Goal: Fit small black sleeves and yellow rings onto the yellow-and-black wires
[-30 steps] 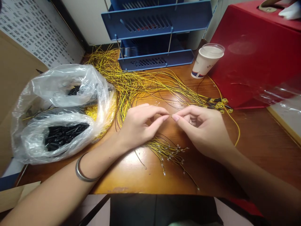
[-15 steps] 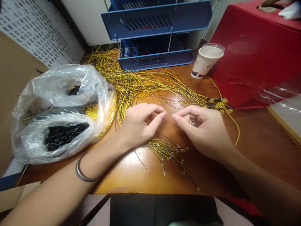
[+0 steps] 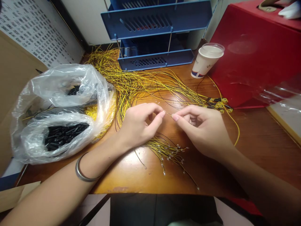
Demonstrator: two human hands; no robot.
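A short stretch of thin wire point(image 3: 168, 114) spans the small gap between my two hands above the table. My left hand point(image 3: 143, 122) pinches one side of it between thumb and index finger. On the other side, my right hand point(image 3: 199, 128) is closed on the wire with thumb and forefinger, its other fingers curled. Below them lies a bundle of yellow and black wires point(image 3: 162, 149) with small clear tips, partly hidden by my left hand. A single yellow wire point(image 3: 238, 125) loops out from behind my right hand toward the red box.
Plastic bags point(image 3: 63, 94) with black sleeves point(image 3: 66, 135) and yellow pieces point(image 3: 103, 122) stand left. More wires point(image 3: 131, 81) spread behind my hands to yellow-ended black connectors point(image 3: 219, 104). A blue tray rack point(image 3: 155, 59), paper cup point(image 3: 207, 61) and red box point(image 3: 256, 56) stand at the back.
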